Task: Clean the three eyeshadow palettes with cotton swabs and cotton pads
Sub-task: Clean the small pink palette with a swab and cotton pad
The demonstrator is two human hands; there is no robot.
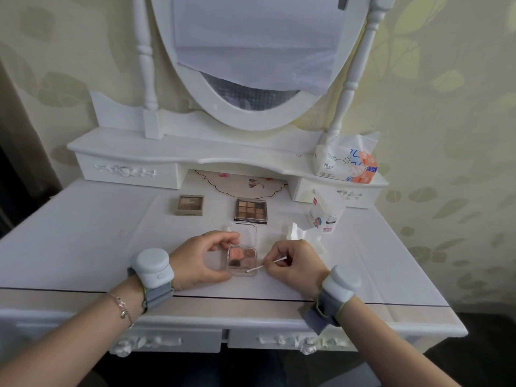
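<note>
A small clear-cased eyeshadow palette (242, 256) with peach and brown pans lies open on the white dressing table (83, 233). My left hand (199, 258) grips its left side, thumb and fingers curled round the case. My right hand (293, 261) pinches a cotton swab (265, 265), whose lower tip touches the palette's front right corner. Behind it lies an open nine-pan brown palette (250, 210). To its left sits a closed taupe palette (190, 205). A crumpled white cotton pad (303, 236) lies just beyond my right hand.
A cotton swab pack (325, 212) stands at the right. A tissue pack (346, 160) sits on the raised shelf beneath the oval mirror (251, 65). A doily (240, 184) lies in the shelf recess. Drawers run along the table's front edge.
</note>
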